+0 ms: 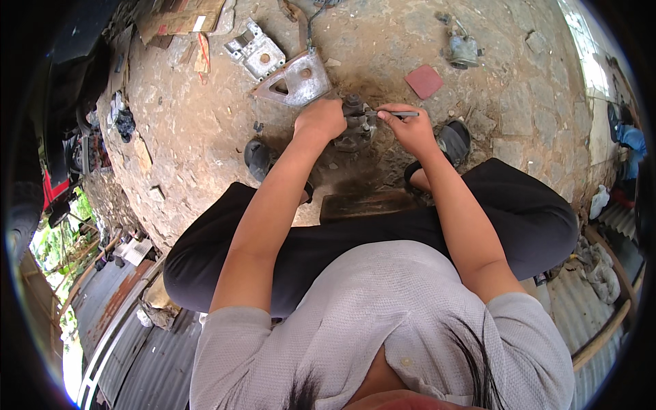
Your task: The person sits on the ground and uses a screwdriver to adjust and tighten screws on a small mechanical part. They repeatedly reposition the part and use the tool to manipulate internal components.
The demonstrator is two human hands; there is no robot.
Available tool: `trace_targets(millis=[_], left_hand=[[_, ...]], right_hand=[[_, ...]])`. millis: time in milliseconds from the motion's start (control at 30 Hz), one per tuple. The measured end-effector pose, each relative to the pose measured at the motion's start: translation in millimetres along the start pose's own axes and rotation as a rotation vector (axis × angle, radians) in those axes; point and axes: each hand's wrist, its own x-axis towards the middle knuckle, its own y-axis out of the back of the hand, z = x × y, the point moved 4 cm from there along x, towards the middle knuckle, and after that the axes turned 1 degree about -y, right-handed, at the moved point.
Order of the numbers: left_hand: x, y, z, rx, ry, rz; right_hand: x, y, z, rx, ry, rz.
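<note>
Between my feet stands a dark, greasy metal machine part (354, 130) with a bolt-like top. My left hand (320, 121) is closed in a fist at its left side; what the fingers grip, if anything, is hidden. From the right, my right hand (408, 128) pinches a thin grey metal rod (406, 114), which lies level with its inner end against the upper part of the machine part. Just beyond my left hand lies a grey metal bracket (297, 80) with a triangular hole.
A silvery metal casting (260, 55) lies behind the bracket. Right of the middle are a flat reddish square (424, 82) and a small cylindrical metal part (463, 51). Cardboard (179, 19) lies far left. My shoes (454, 140) flank the work, near a wooden block (365, 205).
</note>
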Motion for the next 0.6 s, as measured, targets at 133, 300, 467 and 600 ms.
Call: trace_targets(millis=[133,300,467,600], left_hand=[[-1.1,0.0,-0.9,-0.001,0.005,0.008],[-1.9,1.8,0.8,0.005,0.007,-0.002],[0.6,0.6,-0.7,0.016,0.000,0.002],[-2.5,2.0,1.2,0.010,0.003,0.013]], right_hand=[[5.4,4.9,14.5,0.044,0.027,0.078],[7.7,3.4,9.4,0.122,0.041,-0.055],[4.7,7.1,3.0,0.027,0.059,0.172],[4.4,8.1,0.9,0.069,-0.078,0.001]])
